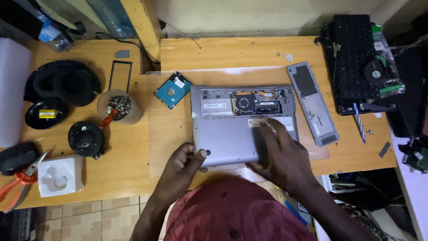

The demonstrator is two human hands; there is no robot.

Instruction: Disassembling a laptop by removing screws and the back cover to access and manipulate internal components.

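A silver laptop [223, 134] lies upside down on the wooden table, its upper bay uncovered so a fan and boards show. My left hand [185, 163] grips its near left corner, thumb on the base. My right hand [278, 151] rests flat on the right part of the base, with a dark flat object [260, 145] under the fingers; I cannot tell what it is. A grey access cover [312, 102] lies just right of the laptop. A blue hard drive [172, 90] sits at its upper left.
Black headphone parts [62, 82] and a loose speaker [85, 139] lie at left, beside a clear cup of screws [119, 106], orange-handled pliers [18, 180] and a white box [60, 175]. A black keyboard [354, 58] and bagged fan [379, 71] sit at far right. A wooden post [142, 27] stands at the back.
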